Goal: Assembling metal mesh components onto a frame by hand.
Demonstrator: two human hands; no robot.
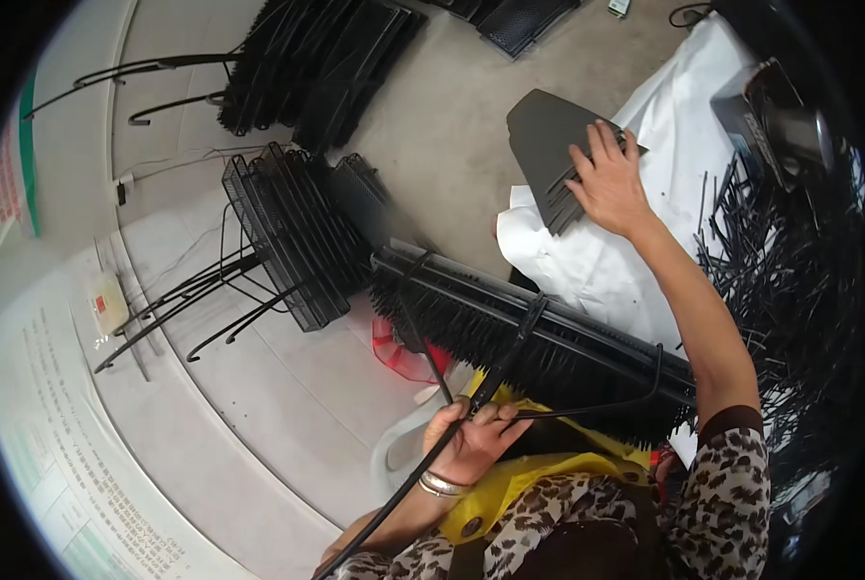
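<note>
By the curled fingers (490, 414) of the left hand (473, 449), a black rod (432, 454) is held closed in, near the person's body. By the right hand (611, 191), farther off and to the right, the grey panels (551, 126) are touched from above, with the fingers slightly spread; whether any panel is gripped cannot be told. The panels are fanned in an overlapping pile, partly laid over a white sheet (679, 106). Between the two hands, a long black rack (587, 333) is seen slanting from far left to near right, with dense black bristles along it. Black strips (756, 251) are heaped at the right. To the left, mesh racks (292, 237) with hooked rods are stacked, and beyond them a farther stack (326, 68) is seen. A red object (398, 353) is partly hidden behind the bristled rack.
</note>
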